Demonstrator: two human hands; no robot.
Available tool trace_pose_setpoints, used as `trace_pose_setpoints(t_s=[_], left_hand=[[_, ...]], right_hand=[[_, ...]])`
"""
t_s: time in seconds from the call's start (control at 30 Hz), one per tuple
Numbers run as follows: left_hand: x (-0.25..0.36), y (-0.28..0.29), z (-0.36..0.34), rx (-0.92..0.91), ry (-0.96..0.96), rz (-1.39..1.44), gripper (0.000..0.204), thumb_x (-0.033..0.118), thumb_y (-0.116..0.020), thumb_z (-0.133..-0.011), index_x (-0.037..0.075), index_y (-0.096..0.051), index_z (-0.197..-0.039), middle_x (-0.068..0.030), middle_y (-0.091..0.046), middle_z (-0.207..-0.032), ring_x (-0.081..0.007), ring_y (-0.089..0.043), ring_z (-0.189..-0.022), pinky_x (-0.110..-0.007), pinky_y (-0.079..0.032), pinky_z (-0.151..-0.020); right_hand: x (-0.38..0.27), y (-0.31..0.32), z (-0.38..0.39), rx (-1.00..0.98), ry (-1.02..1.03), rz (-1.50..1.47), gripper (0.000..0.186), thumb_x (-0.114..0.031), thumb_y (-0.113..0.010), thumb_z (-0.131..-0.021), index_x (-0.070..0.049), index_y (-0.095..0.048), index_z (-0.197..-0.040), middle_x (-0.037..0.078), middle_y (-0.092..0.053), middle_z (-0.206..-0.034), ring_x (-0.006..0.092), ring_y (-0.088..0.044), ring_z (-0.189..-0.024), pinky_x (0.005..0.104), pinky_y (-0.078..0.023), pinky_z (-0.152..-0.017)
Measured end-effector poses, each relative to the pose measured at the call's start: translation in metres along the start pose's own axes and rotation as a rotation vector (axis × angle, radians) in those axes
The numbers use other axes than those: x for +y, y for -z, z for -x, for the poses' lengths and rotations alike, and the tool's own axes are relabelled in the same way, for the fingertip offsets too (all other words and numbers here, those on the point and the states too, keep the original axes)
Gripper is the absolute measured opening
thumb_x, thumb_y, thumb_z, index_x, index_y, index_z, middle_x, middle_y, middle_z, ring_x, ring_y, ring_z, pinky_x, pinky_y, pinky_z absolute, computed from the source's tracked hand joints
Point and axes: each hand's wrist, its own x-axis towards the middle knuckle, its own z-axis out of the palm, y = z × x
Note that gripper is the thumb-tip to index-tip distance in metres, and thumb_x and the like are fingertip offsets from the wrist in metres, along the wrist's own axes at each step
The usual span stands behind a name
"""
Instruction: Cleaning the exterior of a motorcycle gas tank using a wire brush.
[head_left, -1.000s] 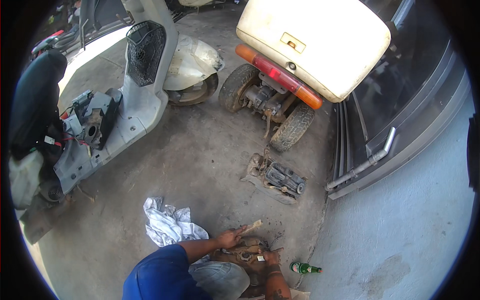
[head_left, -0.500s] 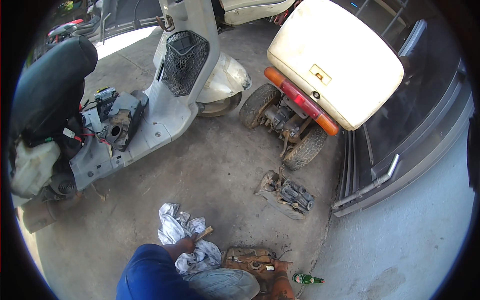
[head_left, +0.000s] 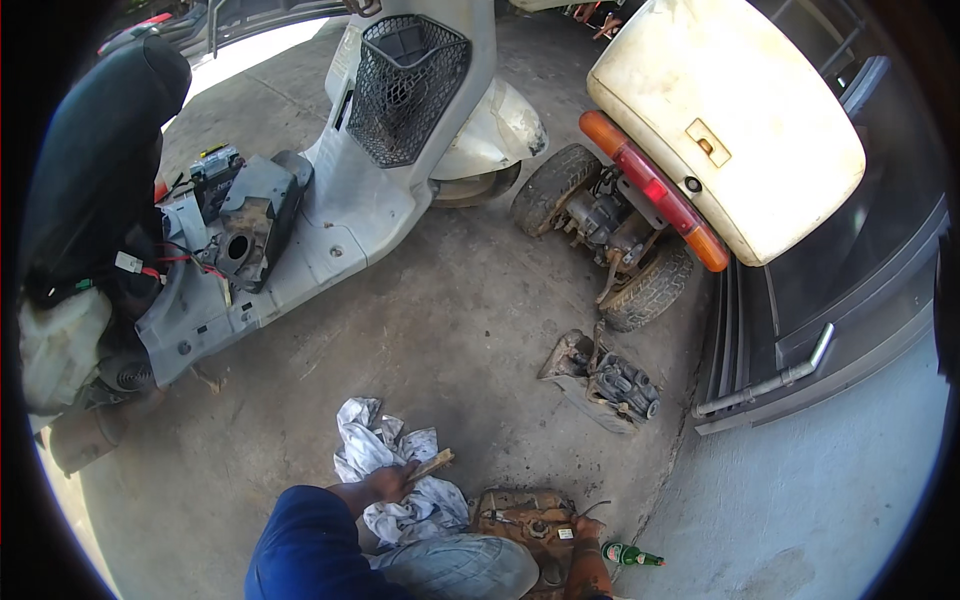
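My left hand point(head_left: 393, 484) is closed around a flat, tan, stick-like piece point(head_left: 434, 463) that points up and to the right. It is held above a crumpled white-grey cloth point(head_left: 362, 446) lying on the floor. My right hand point(head_left: 588, 527) grips the right edge of a flat, rusty brown metal tank point(head_left: 508, 513), its fingers only partly visible. A thin dark wire or tube point(head_left: 598, 506) sticks up beside that hand. Part of the tank is hidden by my knee.
A green glass bottle point(head_left: 630, 554) lies right of my right hand. Beyond the tank sits a dirty mechanical part point(head_left: 622, 390). A partly stripped scooter point(head_left: 310, 240) stands at left. A wheeled vehicle with a cream box point(head_left: 735, 120) is at upper right, beside a blue wall point(head_left: 800, 480).
The view has shifted, so the whole scene sits a little farther right. Both hands keep their places on the tan piece and the tank.
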Motion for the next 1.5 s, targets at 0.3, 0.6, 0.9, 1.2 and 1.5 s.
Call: trace_pose_setpoints(t_s=[0.3, 0.6, 0.9, 1.2, 1.5], left_hand=[[0.004, 0.009, 0.020, 0.111, -0.092, 0.143, 0.062, 0.034, -0.054, -0.091, 0.009, -0.035, -0.144, -0.0263, -0.063, -0.108, -0.0426, -0.064, -0.096, -0.051, -0.051, -0.086], [0.003, 0.010, 0.035, 0.096, 0.002, 0.184, 0.061, 0.035, -0.052, -0.091, 0.008, -0.037, -0.143, -0.0248, -0.062, -0.115, -0.0422, -0.064, -0.101, -0.051, -0.051, -0.087], [0.003, 0.005, 0.029, 0.115, -0.009, 0.224, 0.060, 0.036, -0.051, -0.091, 0.008, -0.039, -0.143, -0.0248, -0.061, -0.117, -0.0413, -0.064, -0.101, -0.051, -0.051, -0.087], [-0.003, -0.004, 0.026, 0.276, -0.092, 0.249, 0.058, 0.035, -0.055, -0.089, 0.006, -0.045, -0.139, -0.0227, -0.065, -0.108, -0.0396, -0.068, -0.086, -0.049, -0.055, -0.075], [-0.004, -0.010, 0.029, 0.312, -0.038, 0.186, 0.056, 0.035, -0.057, -0.088, 0.009, -0.049, -0.137, -0.0196, -0.067, -0.102, -0.0369, -0.069, -0.077, -0.048, -0.056, -0.068]], right_hand=[[-0.009, 0.051, 0.032, -0.027, -0.058, -0.063, 0.083, -0.042, -0.074, -0.075, 0.004, -0.045, -0.138, 0.021, -0.051, -0.139, 0.0328, -0.049, -0.130, 0.0384, -0.042, -0.106], [-0.041, 0.061, 0.096, 0.010, 0.088, 0.128, 0.082, -0.051, -0.068, -0.080, 0.005, -0.047, -0.136, 0.022, -0.053, -0.139, 0.0348, -0.052, -0.128, 0.0397, -0.044, -0.104], [0.028, 0.053, 0.035, 0.104, 0.780, 0.778, 0.036, -0.048, -0.044, -0.098, -0.031, -0.059, -0.125, 0.011, -0.073, -0.089, 0.0365, -0.070, -0.083, 0.0490, -0.055, -0.077], [0.035, 0.043, 0.030, 0.305, 0.865, 0.468, 0.037, -0.045, -0.043, -0.100, -0.022, -0.065, -0.118, 0.015, -0.071, -0.101, 0.0379, -0.067, -0.096, 0.0485, -0.053, -0.083], [0.003, 0.070, 0.063, -0.075, 0.483, -0.056, 0.067, -0.060, -0.061, -0.087, -0.004, -0.063, -0.124, 0.017, -0.065, -0.126, 0.0335, -0.057, -0.120, 0.0394, -0.042, -0.103]])
